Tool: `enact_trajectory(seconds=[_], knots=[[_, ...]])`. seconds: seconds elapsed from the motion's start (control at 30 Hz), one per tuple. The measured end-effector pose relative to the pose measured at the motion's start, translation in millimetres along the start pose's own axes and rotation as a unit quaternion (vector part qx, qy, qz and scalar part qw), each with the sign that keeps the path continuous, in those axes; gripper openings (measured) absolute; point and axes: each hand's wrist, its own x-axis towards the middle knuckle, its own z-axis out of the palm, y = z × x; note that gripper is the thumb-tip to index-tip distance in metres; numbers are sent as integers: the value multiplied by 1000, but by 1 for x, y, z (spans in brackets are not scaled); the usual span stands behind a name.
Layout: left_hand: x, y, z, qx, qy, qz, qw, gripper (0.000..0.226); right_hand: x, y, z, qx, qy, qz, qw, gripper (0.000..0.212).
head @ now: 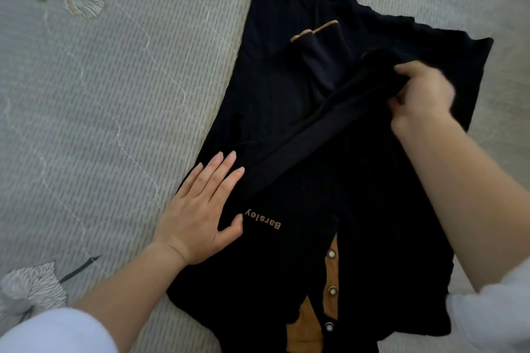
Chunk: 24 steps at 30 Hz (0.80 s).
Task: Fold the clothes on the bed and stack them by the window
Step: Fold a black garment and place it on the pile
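Note:
A black polo shirt (286,89) lies spread on the bed, collar towards me, with a tan button placket and tan lettering on the chest. My left hand (200,209) lies flat and open on the shirt's left edge, fingers spread beside the lettering. My right hand (421,97) is closed on a folded-over band of the black fabric, lifting it slightly above the shirt's right half. A sleeve with tan trim lies folded inward across the upper middle of the shirt.
The bed is covered with a grey quilted bedspread (114,94) with pale flower prints at the top left and bottom left. Bare bedspread shows to the left and far right of the shirt.

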Motion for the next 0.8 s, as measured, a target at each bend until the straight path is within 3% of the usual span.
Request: enact_trajectory(seconds=[0.1,0.2,0.4,0.47,0.53,0.6,0.67,0.73,0.77,0.8], knots=[[0,0,0,-4,3,2,1000,71,10,5,-24,-17,28,24,999,11],[-1,0,0,-10,8,13,1000,65,14,27,-47,-35,25,89,995,28],[-2,-2,4,-3,22,37,999,58,25,17,-59,-77,59,-33,995,13],[-3,-2,5,2,42,64,997,53,23,30,-72,-193,62,-34,979,20],[-5,-2,7,21,62,98,993,49,10,45,-88,-339,56,-109,933,40],[-7,-2,6,48,67,137,987,49,-20,58,-103,-412,-10,-262,873,52],[-12,2,4,55,46,180,981,50,-53,76,-121,-504,-114,-370,772,56],[-21,8,2,48,-6,220,974,52,-78,96,-142,-606,-219,-379,664,56],[-28,13,1,46,-33,233,971,54,-88,105,-153,-643,-253,-362,626,56],[-36,17,-1,43,-55,241,968,55,-97,112,-165,-660,-267,-345,611,56]])
